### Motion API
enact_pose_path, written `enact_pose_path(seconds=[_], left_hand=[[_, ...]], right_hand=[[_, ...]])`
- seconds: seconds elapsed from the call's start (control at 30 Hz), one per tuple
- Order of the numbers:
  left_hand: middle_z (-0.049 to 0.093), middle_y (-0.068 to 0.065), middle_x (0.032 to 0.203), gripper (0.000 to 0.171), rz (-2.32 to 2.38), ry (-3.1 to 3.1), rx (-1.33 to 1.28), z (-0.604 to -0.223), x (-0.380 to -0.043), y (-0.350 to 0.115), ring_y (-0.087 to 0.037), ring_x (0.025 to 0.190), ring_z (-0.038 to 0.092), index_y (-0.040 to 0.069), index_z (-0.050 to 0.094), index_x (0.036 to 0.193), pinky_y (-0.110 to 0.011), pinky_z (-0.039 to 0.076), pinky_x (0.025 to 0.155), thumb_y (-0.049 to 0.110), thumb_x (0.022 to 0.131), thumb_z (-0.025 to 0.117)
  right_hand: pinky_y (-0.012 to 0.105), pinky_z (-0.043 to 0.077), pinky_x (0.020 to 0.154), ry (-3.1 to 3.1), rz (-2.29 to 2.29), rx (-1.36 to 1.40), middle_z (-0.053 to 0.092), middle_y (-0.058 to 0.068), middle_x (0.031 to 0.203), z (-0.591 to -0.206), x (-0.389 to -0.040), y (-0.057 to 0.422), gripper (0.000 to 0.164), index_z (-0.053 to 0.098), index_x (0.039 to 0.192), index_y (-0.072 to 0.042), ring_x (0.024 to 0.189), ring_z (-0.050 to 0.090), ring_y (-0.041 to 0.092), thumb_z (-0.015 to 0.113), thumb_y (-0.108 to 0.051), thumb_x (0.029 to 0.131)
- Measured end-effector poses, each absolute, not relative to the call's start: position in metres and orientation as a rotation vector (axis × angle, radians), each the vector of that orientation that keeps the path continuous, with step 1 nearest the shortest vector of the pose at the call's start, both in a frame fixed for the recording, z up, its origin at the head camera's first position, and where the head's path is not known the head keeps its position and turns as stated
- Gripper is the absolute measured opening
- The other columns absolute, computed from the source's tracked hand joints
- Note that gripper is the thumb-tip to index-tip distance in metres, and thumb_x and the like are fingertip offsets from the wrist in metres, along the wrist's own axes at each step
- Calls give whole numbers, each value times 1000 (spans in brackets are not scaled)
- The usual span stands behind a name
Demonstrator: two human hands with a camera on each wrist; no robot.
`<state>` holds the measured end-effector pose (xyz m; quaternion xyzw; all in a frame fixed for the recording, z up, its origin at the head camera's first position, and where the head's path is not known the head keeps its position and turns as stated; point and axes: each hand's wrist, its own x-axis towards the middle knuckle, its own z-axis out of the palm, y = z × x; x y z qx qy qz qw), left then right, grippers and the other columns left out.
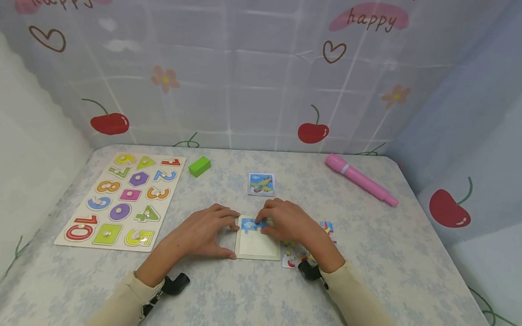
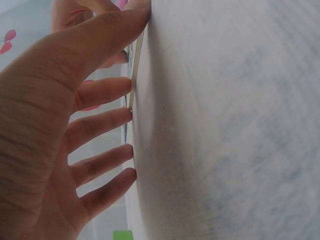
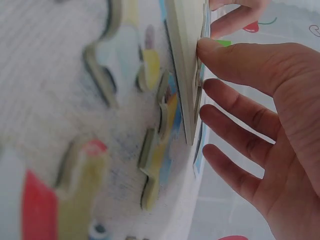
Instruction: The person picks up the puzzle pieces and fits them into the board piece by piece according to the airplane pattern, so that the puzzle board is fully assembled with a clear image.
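A small cream jigsaw tray (image 1: 256, 246) lies flat, with blue puzzle pieces (image 1: 247, 225) along its far edge. My left hand (image 1: 206, 231) rests at the tray's left side, thumb by the near corner and spread fingers along the edge. From the right, my right hand (image 1: 290, 221) reaches over the far part of the tray, thumb and index finger at a blue piece (image 1: 264, 223). Its palm hides the tray's far right corner. Beside the tray, loose puzzle pieces (image 3: 152, 170) lie on the table, partly under my right wrist.
Behind the tray lies an airplane picture card (image 1: 262, 183). A number and shape board (image 1: 128, 203) is at left, a green block (image 1: 200, 166) near it. A pink pen-shaped stick (image 1: 362, 180) lies at back right. A printed curtain (image 1: 256, 84) hangs behind the table.
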<state>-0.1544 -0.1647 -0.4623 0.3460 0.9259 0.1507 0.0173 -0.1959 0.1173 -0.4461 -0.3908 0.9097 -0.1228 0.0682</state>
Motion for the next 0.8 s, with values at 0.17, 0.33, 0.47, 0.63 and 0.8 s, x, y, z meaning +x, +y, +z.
enact_pose_path(seconds=[0.17, 0.33, 0.47, 0.63, 0.8], left_hand=[[63, 3, 151, 65, 459, 2877, 1074, -463, -155, -165, -22, 136, 57, 23, 79, 124, -45, 57, 99, 68, 78, 89], [63, 3, 151, 65, 456, 2871, 1081, -462, -155, -164, -22, 135, 57, 23, 79, 125, -45, 57, 99, 68, 78, 88], [63, 2, 151, 64, 458, 2870, 1084, -461, -155, -162, -23, 136, 57, 22, 79, 124, -47, 57, 98, 66, 78, 88], [64, 0, 150, 62, 463, 2870, 1086, -460, -153, -161, -25, 135, 57, 21, 79, 122, -48, 57, 97, 63, 78, 89], [63, 0, 150, 62, 452, 2875, 1087, -460, -152, -161, -25, 135, 57, 21, 79, 123, -48, 57, 95, 63, 78, 89]], right_hand=[[40, 57, 93, 2729, -373, -1167, 70, -2, 117, -445, -196, 118, 23, 83, 118, -22, 110, 65, 19, 84, -28, 96], [43, 57, 98, 2730, -412, -1090, 72, -3, 121, -440, -197, 126, 25, 82, 120, -21, 117, 65, 21, 84, -28, 96], [43, 56, 98, 2743, -428, -1020, 72, -4, 122, -437, -199, 138, 26, 82, 122, -20, 116, 65, 19, 83, -26, 97], [43, 57, 98, 2753, -508, -951, 72, -4, 122, -434, -199, 161, 26, 81, 124, -18, 116, 65, 19, 81, -22, 98], [46, 57, 97, 2768, -546, -918, 72, -3, 121, -432, -198, 185, 27, 80, 125, -17, 116, 65, 21, 82, -23, 98]])
